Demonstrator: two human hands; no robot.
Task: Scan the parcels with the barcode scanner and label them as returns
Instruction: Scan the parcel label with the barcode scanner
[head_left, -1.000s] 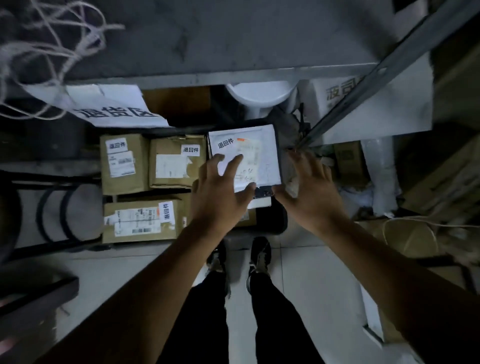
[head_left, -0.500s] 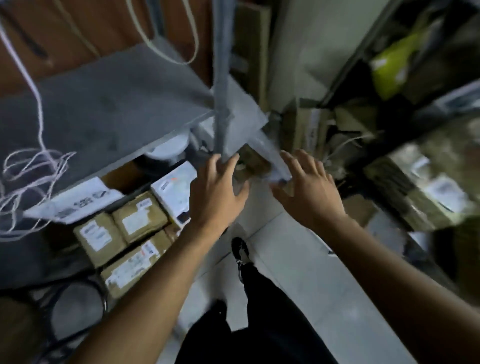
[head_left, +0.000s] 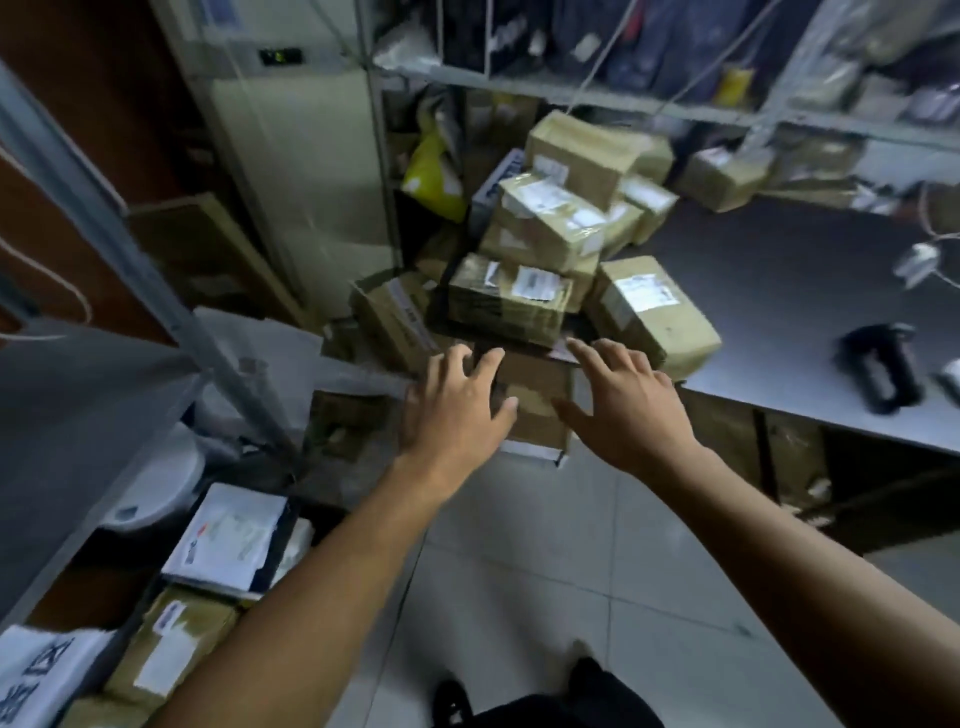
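Pale tiled floor open near, between grey metal shelf upright at left and grey worktop edge at right. Heap of brown cardboard parcels piled on worktop's far-left corner, blocking it; count unclear through blur. Left hand and right hand both empty, fingers spread, over a brown box. One black barcode scanner lying on worktop, right.
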